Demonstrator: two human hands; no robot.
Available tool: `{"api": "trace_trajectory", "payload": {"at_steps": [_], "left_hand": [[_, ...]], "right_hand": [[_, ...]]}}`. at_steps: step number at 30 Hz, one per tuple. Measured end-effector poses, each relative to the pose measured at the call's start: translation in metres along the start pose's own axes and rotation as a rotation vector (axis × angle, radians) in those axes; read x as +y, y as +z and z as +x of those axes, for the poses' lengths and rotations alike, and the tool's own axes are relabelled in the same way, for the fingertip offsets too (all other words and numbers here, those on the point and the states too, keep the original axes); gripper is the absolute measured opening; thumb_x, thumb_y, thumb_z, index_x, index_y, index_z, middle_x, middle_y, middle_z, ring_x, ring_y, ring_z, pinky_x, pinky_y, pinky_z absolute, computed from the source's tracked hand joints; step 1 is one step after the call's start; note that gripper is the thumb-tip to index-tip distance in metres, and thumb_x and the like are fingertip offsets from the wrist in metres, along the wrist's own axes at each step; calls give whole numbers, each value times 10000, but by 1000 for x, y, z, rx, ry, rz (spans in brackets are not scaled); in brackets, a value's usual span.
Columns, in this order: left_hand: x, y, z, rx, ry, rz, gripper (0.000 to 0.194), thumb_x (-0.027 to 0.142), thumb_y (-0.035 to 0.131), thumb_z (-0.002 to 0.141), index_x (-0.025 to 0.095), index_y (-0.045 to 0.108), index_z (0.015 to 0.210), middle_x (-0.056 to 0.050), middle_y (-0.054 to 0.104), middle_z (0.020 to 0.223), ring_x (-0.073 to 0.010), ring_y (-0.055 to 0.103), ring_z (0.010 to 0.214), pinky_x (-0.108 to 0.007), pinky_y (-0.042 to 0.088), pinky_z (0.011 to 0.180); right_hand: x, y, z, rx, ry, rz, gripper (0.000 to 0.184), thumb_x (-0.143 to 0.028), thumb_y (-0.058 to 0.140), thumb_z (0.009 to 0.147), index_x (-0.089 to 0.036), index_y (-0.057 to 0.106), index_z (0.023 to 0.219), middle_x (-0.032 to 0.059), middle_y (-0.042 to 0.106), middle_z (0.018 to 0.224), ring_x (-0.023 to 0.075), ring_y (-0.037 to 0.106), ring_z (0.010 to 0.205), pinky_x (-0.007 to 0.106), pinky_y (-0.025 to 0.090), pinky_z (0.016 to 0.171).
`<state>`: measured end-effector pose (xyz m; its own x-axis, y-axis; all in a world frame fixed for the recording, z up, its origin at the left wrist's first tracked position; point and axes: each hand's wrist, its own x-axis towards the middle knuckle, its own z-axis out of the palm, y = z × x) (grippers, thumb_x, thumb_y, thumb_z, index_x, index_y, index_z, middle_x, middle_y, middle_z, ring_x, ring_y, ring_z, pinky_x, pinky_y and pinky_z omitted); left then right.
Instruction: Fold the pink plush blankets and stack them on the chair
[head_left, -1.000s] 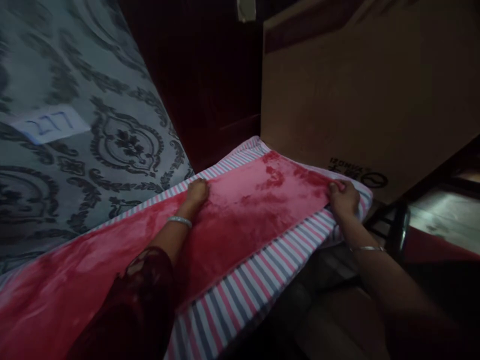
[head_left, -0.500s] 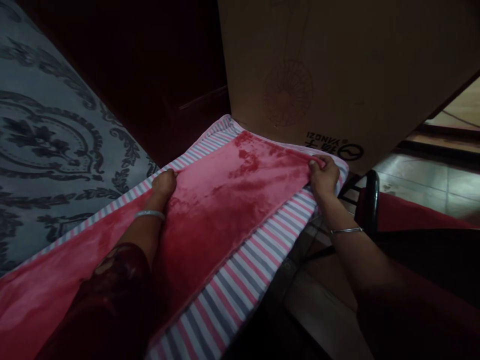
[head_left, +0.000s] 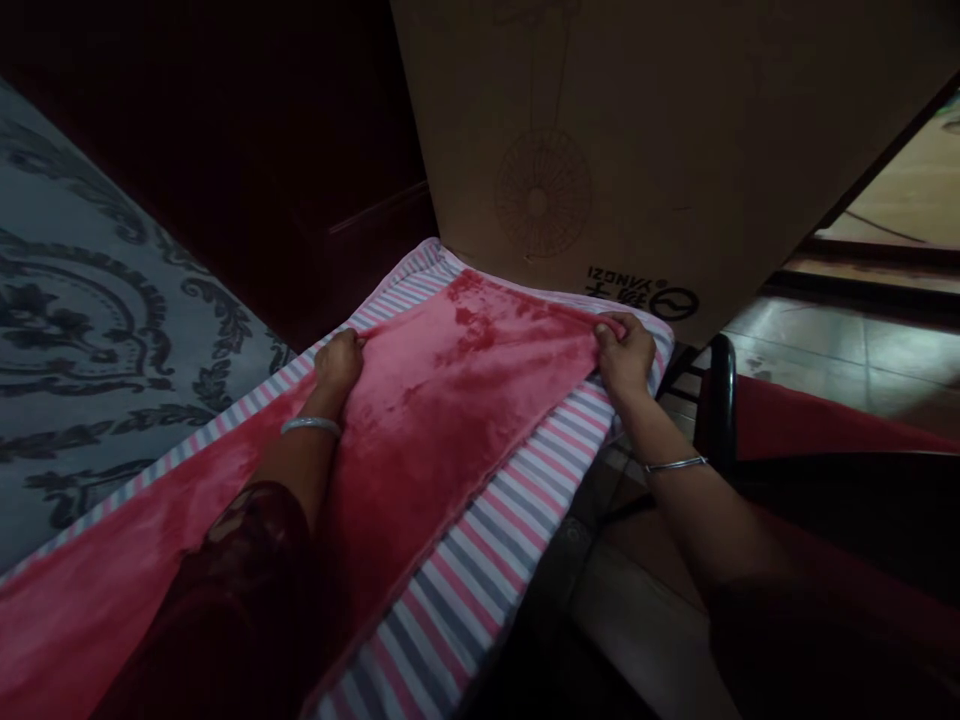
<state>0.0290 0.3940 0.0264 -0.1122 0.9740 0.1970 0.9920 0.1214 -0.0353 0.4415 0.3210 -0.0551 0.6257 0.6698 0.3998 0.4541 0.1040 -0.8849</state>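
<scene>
A red plush cloth (head_left: 420, 440) with lighter and darker patches lies lengthwise over a striped sheet (head_left: 480, 555) in pink, grey and white. My left hand (head_left: 339, 362) is closed on the cloth's left edge. At its far right corner, my right hand (head_left: 626, 352) pinches the edge between thumb and fingers. Between both hands the cloth is drawn fairly taut, with faint creases running toward the right hand. The striped sheet shows along both sides and past the far end. Each wrist wears a bangle.
A large cardboard box (head_left: 630, 130) with upside-down print stands behind the far end. Patterned wallpaper (head_left: 97, 330) and a dark red panel (head_left: 225, 130) border the left. At right are a black-framed chair with a red seat (head_left: 810, 420) and a tiled floor (head_left: 847, 345).
The view has shifted slightly, so the box and chair sit further left. My left hand has moved a little along the cloth toward the far end. Both hands keep their hold.
</scene>
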Motion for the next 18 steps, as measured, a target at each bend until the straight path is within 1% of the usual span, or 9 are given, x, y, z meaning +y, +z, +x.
{"api": "trace_trajectory", "payload": {"at_steps": [3, 5, 7, 10, 12, 14, 16, 18], "left_hand": [[2, -2, 8, -80, -3, 22, 418, 405, 338, 989, 170, 657, 1121, -177, 708, 1174, -304, 637, 1109, -363, 465, 846], [11, -6, 17, -101, 23, 6, 496, 450, 290, 999, 156, 668, 1129, -194, 696, 1211, -308, 631, 1143, -369, 473, 869], [27, -11, 27, -135, 82, -35, 545, 494, 284, 997, 141, 679, 1126, -207, 683, 1243, -314, 624, 1166, -375, 477, 891], [58, -14, 42, -172, 162, -85, 550, 565, 369, 967, 142, 695, 1096, -201, 698, 1219, -305, 639, 1146, -356, 482, 893], [78, -12, 51, -155, 193, -104, 529, 593, 427, 943, 161, 695, 1089, -174, 721, 1173, -278, 658, 1106, -325, 486, 875], [94, -7, 58, -134, 208, -122, 487, 576, 459, 938, 179, 685, 1107, -159, 726, 1164, -261, 663, 1091, -310, 484, 867], [105, 0, 64, -104, 200, -133, 444, 527, 456, 951, 185, 666, 1141, -169, 710, 1199, -270, 652, 1113, -329, 476, 882], [109, 7, 69, -66, 163, -160, 402, 459, 432, 968, 185, 650, 1168, -184, 691, 1232, -291, 636, 1143, -363, 467, 902]], "right_hand": [[0, 1, 0, 11, 7, 9, 236, -332, 533, 798, -197, 658, 946, 45, 675, 860, 228, 596, 819, 348, 475, 819], [-1, 2, 0, 9, 16, 6, 233, -344, 540, 786, -202, 658, 928, 49, 681, 845, 240, 602, 819, 361, 480, 822], [-3, 2, 0, 1, 20, 8, 240, -361, 548, 777, -202, 662, 918, 61, 690, 843, 252, 610, 824, 372, 485, 824], [-4, 2, -1, -7, 16, 25, 273, -396, 556, 777, -201, 674, 927, 77, 705, 858, 264, 624, 829, 384, 491, 826], [-3, 2, -2, -10, 10, 40, 284, -413, 554, 782, -204, 678, 930, 82, 713, 874, 270, 634, 834, 392, 492, 833], [-3, 2, -2, -13, 7, 48, 295, -423, 551, 783, -207, 681, 936, 87, 719, 898, 274, 643, 851, 397, 492, 845], [-4, 1, -2, -12, 9, 51, 306, -420, 547, 777, -206, 686, 946, 93, 725, 924, 277, 650, 880, 400, 493, 861], [-4, 1, -1, -10, 6, 57, 319, -410, 544, 772, -200, 692, 961, 99, 730, 948, 280, 653, 914, 403, 494, 879]]}}
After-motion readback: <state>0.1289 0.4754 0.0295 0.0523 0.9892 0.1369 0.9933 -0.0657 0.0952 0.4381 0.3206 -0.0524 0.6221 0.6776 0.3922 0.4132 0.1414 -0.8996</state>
